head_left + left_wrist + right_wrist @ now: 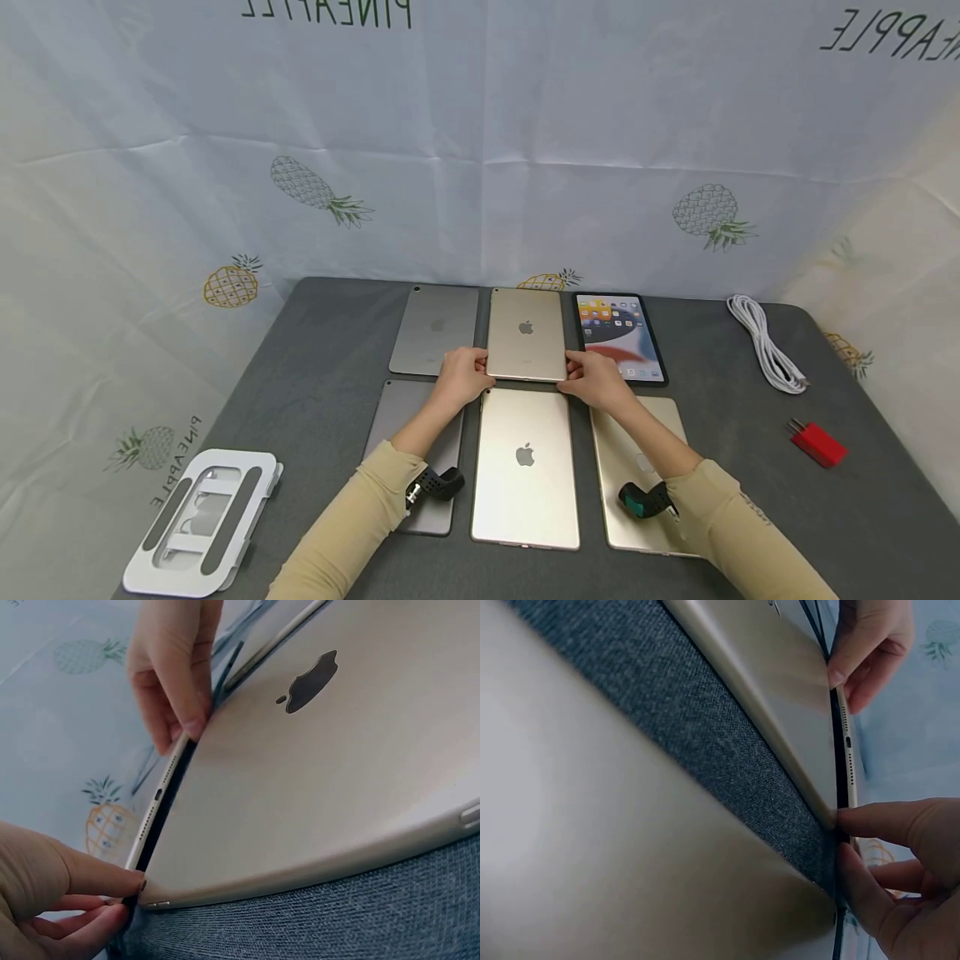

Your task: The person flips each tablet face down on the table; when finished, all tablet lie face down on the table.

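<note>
My left hand (461,377) and right hand (597,382) grip the two near corners of a gold tablet (526,350), face down in the middle of the back row. Its near edge, with a charging port, shows between the hands in the left wrist view as a thin strip (153,808). Directly in front lies a larger gold tablet (525,475), logo up, its far edge close to my thumbs. Under my left forearm is a dark grey tablet (382,422), partly covered; another gold tablet (611,467) lies beneath my right forearm.
Back row, left: a grey tablet (435,329), face down. Back row, right: a tablet with its screen lit (618,329). A white folding stand (258,508) lies at the front left. To the right are a coiled white cable (765,346) and a red plug adapter (819,445).
</note>
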Tool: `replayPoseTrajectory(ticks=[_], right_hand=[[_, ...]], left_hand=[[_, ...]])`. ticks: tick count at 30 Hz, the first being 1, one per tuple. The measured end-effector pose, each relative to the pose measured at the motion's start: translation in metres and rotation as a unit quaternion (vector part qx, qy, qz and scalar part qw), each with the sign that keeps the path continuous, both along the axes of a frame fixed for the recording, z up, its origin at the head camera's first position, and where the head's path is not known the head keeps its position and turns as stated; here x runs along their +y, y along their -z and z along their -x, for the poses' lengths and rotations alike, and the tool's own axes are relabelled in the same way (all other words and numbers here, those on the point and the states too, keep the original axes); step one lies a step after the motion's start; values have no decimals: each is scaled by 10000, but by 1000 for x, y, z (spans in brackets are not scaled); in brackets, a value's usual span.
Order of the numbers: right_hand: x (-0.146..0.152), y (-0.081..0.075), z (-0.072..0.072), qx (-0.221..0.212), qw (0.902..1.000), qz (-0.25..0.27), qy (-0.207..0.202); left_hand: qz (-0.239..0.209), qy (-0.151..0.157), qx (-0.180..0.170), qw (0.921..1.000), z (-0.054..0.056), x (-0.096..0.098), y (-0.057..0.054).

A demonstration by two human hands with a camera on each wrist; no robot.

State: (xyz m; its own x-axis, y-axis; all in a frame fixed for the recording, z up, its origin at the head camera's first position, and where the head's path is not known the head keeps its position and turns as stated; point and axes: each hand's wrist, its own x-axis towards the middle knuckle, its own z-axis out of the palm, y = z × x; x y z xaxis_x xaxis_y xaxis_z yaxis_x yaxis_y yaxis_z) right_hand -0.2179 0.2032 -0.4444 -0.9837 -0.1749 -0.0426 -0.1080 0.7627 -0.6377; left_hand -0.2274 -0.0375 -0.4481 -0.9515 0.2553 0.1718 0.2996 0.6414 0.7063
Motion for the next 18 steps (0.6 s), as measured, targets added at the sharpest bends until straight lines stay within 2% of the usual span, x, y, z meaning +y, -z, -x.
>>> replayPoseTrajectory(ticks=[11, 18], right_hand=[[0, 3, 1, 85, 9999, -94, -93], [2, 3, -2, 137, 9998, -13, -131]], left_hand=[[128, 17, 136, 9998, -2, 1, -4], [201, 60, 134, 9997, -2, 1, -1]])
